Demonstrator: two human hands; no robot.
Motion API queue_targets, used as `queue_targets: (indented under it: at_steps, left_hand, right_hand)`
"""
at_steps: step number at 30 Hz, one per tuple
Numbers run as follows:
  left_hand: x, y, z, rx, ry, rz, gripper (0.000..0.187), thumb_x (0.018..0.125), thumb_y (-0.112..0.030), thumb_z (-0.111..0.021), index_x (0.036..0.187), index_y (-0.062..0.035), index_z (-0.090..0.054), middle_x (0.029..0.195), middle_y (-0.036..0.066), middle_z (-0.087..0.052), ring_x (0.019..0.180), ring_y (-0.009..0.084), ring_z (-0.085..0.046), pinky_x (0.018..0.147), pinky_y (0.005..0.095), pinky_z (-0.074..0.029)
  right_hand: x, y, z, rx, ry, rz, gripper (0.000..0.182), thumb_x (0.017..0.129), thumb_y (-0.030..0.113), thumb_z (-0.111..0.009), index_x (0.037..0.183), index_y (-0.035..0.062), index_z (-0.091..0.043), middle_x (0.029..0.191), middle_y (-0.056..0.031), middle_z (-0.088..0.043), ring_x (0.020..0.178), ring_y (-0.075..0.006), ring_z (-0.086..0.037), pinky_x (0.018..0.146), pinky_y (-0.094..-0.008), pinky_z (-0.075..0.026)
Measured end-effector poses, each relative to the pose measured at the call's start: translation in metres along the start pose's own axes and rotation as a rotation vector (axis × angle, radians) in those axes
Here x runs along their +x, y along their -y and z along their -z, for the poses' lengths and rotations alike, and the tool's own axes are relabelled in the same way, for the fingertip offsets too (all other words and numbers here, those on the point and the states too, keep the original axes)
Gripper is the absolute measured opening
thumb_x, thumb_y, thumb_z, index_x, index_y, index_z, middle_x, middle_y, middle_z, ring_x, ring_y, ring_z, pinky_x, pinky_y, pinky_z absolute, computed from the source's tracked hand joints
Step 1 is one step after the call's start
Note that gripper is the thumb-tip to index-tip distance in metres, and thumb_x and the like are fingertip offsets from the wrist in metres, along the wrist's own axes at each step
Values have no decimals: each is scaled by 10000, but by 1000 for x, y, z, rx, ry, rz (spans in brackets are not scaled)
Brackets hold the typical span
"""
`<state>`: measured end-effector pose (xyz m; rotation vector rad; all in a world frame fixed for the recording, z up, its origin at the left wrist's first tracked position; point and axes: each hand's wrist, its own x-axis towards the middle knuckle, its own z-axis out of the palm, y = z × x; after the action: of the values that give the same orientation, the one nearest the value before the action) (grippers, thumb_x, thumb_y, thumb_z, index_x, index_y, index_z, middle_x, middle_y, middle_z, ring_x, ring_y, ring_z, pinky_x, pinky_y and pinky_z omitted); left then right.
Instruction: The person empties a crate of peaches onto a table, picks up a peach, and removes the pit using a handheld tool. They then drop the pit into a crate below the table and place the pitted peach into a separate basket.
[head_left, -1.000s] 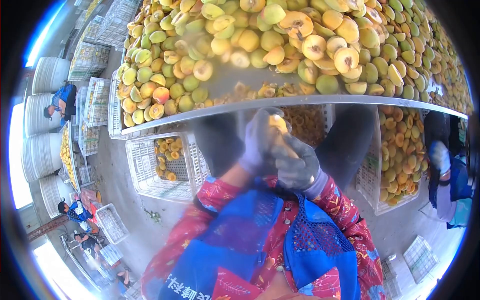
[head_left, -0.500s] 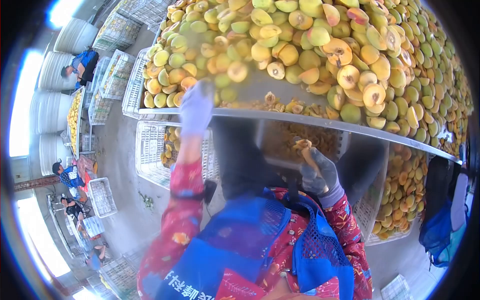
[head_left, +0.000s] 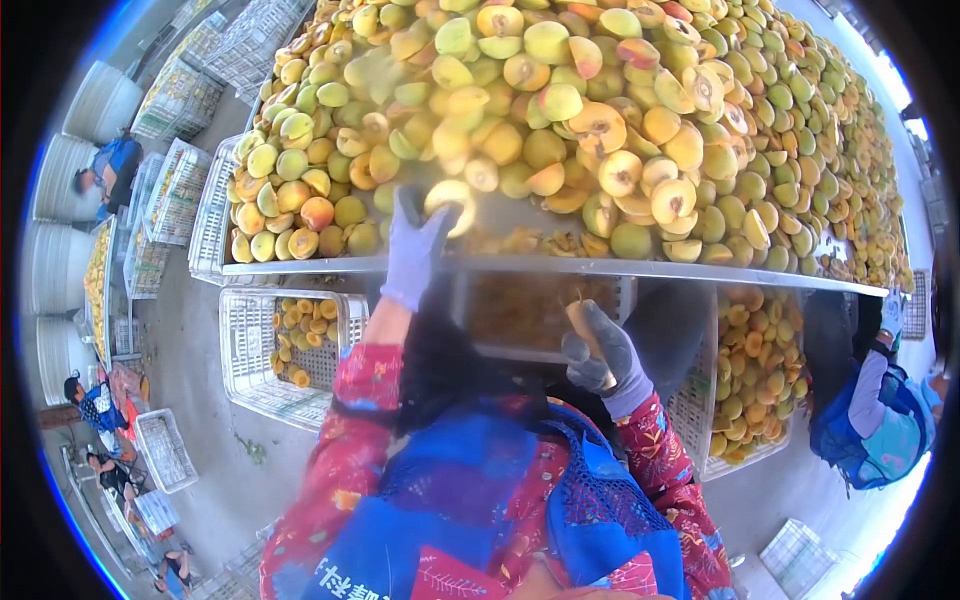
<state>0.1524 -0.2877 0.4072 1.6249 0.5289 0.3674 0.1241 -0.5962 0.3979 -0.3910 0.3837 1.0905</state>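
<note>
Many cut pieces of fruit (head_left: 760,160) make one broad heap on a metal table (head_left: 560,266), with green to orange skins and a number of cut faces turned up. Below the rim stand two plastic crates: the left crate (head_left: 245,355) has some halves in it, the right crate (head_left: 693,405) is piled with them. Next in size come the gloved hands. The left hand (head_left: 415,247) reaches over the rim, its thumb and fingers parted in a V beside a pale fruit half (head_left: 455,203) at the near side of the heap; the half seems to meet the thumb, but blur hides whether it is gripped. The right hand (head_left: 618,358) is on the near side of the rim, fingers curled round the tan handle of a slim tool (head_left: 586,325) whose thin end pokes out. The tool looks light and stiff, best held by the thick handle, away from the narrow tip. The fruit half is probably light too, firm at the skin but softer and wet on the cut face, so it likely slips or bruises when squeezed there. The surest hold seems to be round the skin side, with its rounded back in the fingers and the thumb lightly on the edge.
</note>
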Motion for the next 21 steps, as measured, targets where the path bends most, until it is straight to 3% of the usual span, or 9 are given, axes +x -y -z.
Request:
queue_targets:
  at_steps: [2, 3, 5, 6, 10, 15, 18, 19, 21]
  left_hand:
    - [-25, -14, -10, -390, 157, 122, 374, 839, -71, -678, 1188, -57, -542, 1017, 54, -634, 884, 153, -647, 728, 268, -557]
    - [-38, -24, -14, -528, 215, 197, 400, 839, -53, -657, 1223, -58, -544, 1028, 68, -635, 873, 155, -647, 723, 269, -560]
    - [-49, 6, -10, 134, 323, -259, 425, 860, -77, -651, 1269, -60, -537, 1050, 76, -636, 917, 171, -647, 735, 280, -558]
    - [-59, 16, -12, 151, 355, -299, 400, 893, -145, -627, 1271, -53, -535, 1062, 78, -636, 923, 167, -648, 749, 279, -554]
    - [-86, 20, -28, -189, 390, -49, 435, 1002, -375, -525, 1268, -31, -532, 1097, 83, -635, 938, 149, -645, 797, 275, -540]
    - [-101, 7, -24, 217, 483, -104, 436, 1028, -392, -465, 1240, -20, -546, 1037, 66, -640, 887, 131, -626, 829, 271, -516]
    - [-102, 25, -28, 467, 355, -518, 395, 969, -258, -530, 1242, 26, -528, 1035, 145, -603, 897, 240, -587, 845, 340, -485]
    - [-107, 26, -30, 363, 385, -292, 447, 912, -198, -583, 1280, 42, -497, 1109, 213, -566, 972, 345, -562, 863, 421, -476]
    - [-118, 24, -35, 324, 353, -191, 507, 861, -142, -636, 1302, 58, -482, 1184, 280, -529, 1048, 448, -539, 878, 494, -471]
  right_hand:
    - [-5, 1, -14, -121, -25, 21, 365, 1012, 417, -488, 1159, 96, -578, 663, -90, -570, 355, -131, -387, 346, -235, -300]
    - [-10, 2, -30, -343, -116, 85, 348, 1009, 391, -502, 1156, 85, -575, 657, -89, -562, 364, -129, -394, 355, -251, -313]
    - [-17, -2, -72, -780, -290, 199, 316, 1003, 339, -531, 1151, 62, -570, 644, -88, -545, 382, -124, -407, 374, -281, -338]
    - [-14, -10, -70, -1053, -261, 382, 289, 997, 298, -537, 1143, 51, -567, 632, -91, -541, 387, -145, -425, 385, -299, -350]
    - [-8, -16, -72, -2062, -93, 1170, 192, 960, 137, -537, 1078, -15, -541, 588, -116, -536, 465, -291, -546, 439, -382, -399]
    - [-8, -29, -74, -2018, -213, 654, 193, 879, 64, -554, 1044, -27, -511, 928, -216, -577, 606, -322, -595, 520, -377, -445]
    - [-8, -35, -63, -2369, -133, 675, 274, 832, 64, -565, 1080, -30, -499, 1076, -253, -511, 678, -339, -584, 588, -394, -467]
    - [-5, -39, -57, -2400, -124, 748, 282, 829, 69, -571, 1082, -32, -498, 1056, -247, -514, 689, -338, -584, 603, -396, -471]
    - [-1, -47, -44, -2458, -110, 894, 301, 823, 80, -582, 1087, -37, -498, 1017, -236, -519, 710, -335, -584, 633, -399, -479]
